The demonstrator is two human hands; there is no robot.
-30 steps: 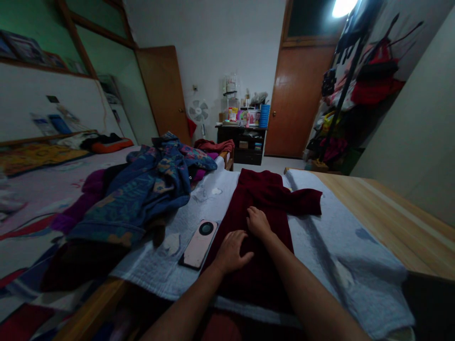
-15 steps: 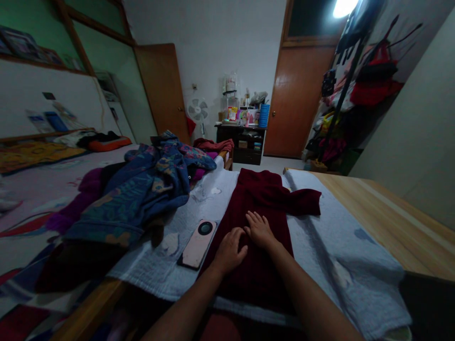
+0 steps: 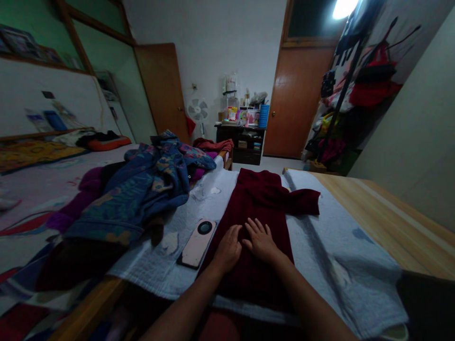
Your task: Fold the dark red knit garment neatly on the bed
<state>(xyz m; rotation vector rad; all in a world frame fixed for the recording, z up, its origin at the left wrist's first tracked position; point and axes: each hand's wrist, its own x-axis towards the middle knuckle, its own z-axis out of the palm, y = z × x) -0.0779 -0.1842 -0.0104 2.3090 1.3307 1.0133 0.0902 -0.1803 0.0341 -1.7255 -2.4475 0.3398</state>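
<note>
My right hand [image 3: 261, 241] lies palm down on a dark red garment [image 3: 258, 196], its fingers spread apart and clamped on nothing. Just beside it, my left hand [image 3: 228, 248] rests on the same fabric, fingers close together and reaching forward; I see no cloth pinched in it. The two hands nearly meet at the fingertips and thumbs, over the middle of the body.

The garment lies flat in front of me, neck end away, one sleeve [image 3: 304, 201] stretched out to the right; I cannot tell where the other sleeve is. I judge it soft, limp and fairly light, a knit that gives under the palm, creases easily and is hard to break. The side edges or the bottom hem look like the best holds, with fingers under and thumb on top, and the sleeve by its cuff.

Under it spreads a pale quilted cloth [image 3: 313, 246], draped over a wooden surface [image 3: 384, 208] that shows on the right. A pink phone [image 3: 194, 248] lies just beside the garment's left edge. Farther left, a patterned blue garment [image 3: 142, 199] sits heaped beside the bed [image 3: 117, 156].
</note>
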